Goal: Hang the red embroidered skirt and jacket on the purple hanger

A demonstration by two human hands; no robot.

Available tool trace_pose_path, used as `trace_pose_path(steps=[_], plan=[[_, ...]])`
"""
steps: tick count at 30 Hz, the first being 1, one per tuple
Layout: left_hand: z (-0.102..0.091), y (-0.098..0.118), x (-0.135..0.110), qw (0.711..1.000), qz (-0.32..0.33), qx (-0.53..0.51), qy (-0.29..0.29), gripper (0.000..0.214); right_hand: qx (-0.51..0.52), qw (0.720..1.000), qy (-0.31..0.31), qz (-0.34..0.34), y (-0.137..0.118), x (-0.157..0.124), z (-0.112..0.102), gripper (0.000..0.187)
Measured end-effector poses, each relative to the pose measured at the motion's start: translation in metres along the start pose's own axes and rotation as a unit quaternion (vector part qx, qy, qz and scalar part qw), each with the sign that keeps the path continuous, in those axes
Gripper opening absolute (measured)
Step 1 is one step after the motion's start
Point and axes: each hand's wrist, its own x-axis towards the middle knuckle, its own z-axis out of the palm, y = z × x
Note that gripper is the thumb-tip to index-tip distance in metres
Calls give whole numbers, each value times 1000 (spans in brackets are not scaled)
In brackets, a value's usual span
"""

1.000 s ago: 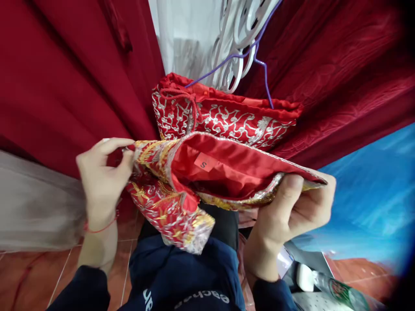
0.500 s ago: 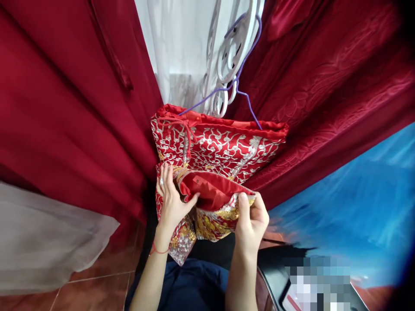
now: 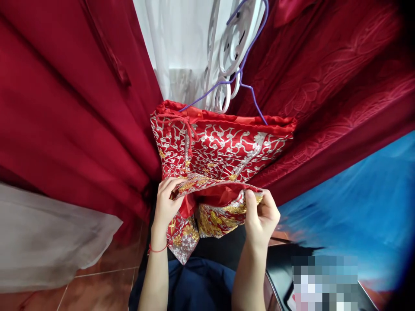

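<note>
A red garment with gold and silver embroidery is held up between both hands, its red lining showing at the open top edge. My left hand pinches its left edge, fingers curled over the fabric. My right hand grips its right edge with the thumb on top. Just behind hangs a second red garment with silver scrollwork on a purple wire hanger, and the held piece touches its lower edge.
Dark red curtains hang left and right of a white ornate metal grille. A pale sheer cloth lies at lower left over a red tiled floor. A blue surface fills the right.
Both hands have moved away from my body with the garment, up to the hanging piece. The wide-open top edge has been drawn narrower, and the size label inside is now hidden.
</note>
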Motion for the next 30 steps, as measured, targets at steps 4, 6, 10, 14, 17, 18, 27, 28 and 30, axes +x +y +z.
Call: trace_pose_path(steps=[4,6,10,14,17,18,27,28,30], plan=[[-3,-1,-1,1000,5,-24,-3,23,-1,1000,-9,-9,0,-1,-1,23],[-6,0,-2,999,11,-34,-18,24,-1,1000,-9,-12,1,0,-3,23],[-11,12,-3,998,40,-13,-40,15,-2,1000,23,-11,0,0,0,21],[-4,43,-3,997,29,63,17,11,-27,997,72,-23,-12,-14,15,14],[5,66,-2,993,15,117,27,16,-79,992,60,-78,-24,-31,29,10],[7,71,-2,993,14,116,25,15,-99,989,53,-95,-28,-36,32,10],[-6,60,-6,999,-27,-34,-5,30,-71,989,-39,-122,-35,-42,38,10],[-6,60,-7,999,-26,-33,-11,33,-68,990,-44,-115,-34,-40,38,9],[-6,60,-7,999,-16,-26,-28,39,-64,992,-47,-101,-32,-37,36,9]])
